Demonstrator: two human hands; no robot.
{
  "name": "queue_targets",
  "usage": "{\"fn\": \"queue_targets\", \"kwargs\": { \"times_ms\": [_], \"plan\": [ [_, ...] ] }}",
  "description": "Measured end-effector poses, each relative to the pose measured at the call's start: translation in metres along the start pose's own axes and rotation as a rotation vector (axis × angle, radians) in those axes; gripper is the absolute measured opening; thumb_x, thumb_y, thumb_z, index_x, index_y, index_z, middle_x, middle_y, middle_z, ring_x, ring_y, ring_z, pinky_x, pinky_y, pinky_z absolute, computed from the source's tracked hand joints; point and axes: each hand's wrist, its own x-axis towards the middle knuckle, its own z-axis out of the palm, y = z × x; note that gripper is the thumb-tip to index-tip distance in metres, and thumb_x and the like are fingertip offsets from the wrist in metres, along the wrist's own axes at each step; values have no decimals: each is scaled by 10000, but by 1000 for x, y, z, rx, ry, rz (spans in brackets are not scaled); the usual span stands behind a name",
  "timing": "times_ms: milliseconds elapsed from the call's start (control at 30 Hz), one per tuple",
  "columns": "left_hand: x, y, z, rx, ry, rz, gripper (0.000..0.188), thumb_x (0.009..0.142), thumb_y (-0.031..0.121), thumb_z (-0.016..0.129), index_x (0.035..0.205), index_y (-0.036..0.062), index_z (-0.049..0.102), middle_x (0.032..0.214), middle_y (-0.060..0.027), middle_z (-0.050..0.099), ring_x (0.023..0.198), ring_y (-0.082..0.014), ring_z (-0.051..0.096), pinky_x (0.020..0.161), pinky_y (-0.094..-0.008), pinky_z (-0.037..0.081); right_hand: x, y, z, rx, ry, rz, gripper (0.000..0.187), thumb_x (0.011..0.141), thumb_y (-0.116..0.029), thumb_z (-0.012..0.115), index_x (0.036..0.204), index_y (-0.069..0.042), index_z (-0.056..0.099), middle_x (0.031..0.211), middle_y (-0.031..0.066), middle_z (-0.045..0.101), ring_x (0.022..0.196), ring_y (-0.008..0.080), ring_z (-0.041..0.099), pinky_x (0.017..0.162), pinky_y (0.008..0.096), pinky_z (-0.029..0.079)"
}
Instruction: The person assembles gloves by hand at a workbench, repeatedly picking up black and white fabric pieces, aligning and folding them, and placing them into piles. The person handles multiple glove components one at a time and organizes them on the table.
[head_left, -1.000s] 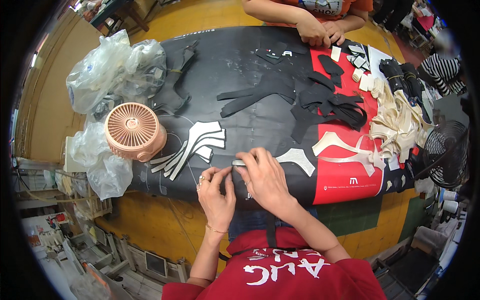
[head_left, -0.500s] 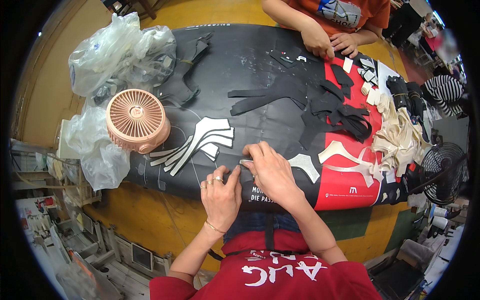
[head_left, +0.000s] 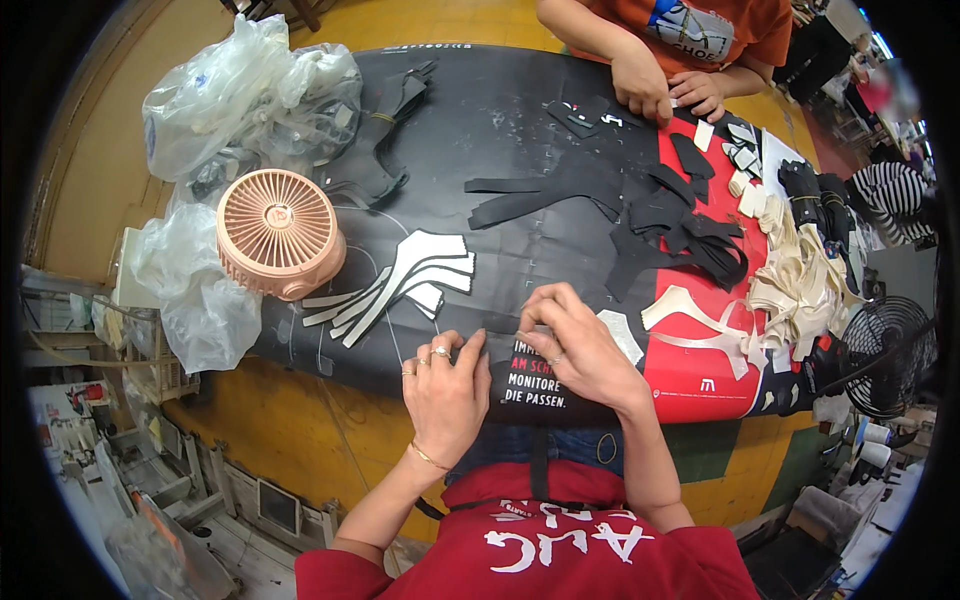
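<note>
At the near edge of the black table cover (head_left: 440,150) my left hand (head_left: 447,390) is held with its fingers bent and close together. Whatever may be between its fingertips is hidden or too small to name. My right hand (head_left: 585,350) hovers over the printed lettering, its thumb and fingers drawn into a pinch; I cannot make out what is in it. Just beyond my left hand lies a fan of white, dark-edged cut pieces (head_left: 408,272). A single pale cut piece (head_left: 622,336) lies beside my right hand, partly covered by it.
A pink fan (head_left: 280,230) and clear plastic bags (head_left: 235,100) stand at left. Black fabric pieces (head_left: 560,190) lie beyond my hands; cream pieces (head_left: 790,275) are heaped at right. Across the table a person in an orange shirt (head_left: 700,40) works with both hands.
My right hand has moved right, away from my left hand, uncovering more of the printed lettering. My left hand stays nearly in place. The view has shifted slightly.
</note>
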Motion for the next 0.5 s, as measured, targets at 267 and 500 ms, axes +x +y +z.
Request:
{"fn": "queue_targets", "kwargs": {
  "times_ms": [267, 500],
  "plan": [
    [16, 16, 1, -321, -77, -143, 485, 757, 251, 852, 1173, 57, 696, 1063, -59, 638, 786, -204, 599, 787, -347, 412, -31, 12, 18, -170, 410, -38, 330, 930, -67, 653, 1258, -28, 645, 1235, 177, 598, 1092, 339, 612, 917, 408, 511],
    [28, 11, 2, -514, -40, -304, 129, 848, 178, 774, 865, 61, 722, 773, -39, 664, 673, -217, 593, 723, -360, 437, -45, 12, 34, -368, 433, -25, 369, 860, -110, 735, 1227, -83, 696, 1224, 163, 615, 1090, 350, 617, 918, 432, 519]
  ]
}}
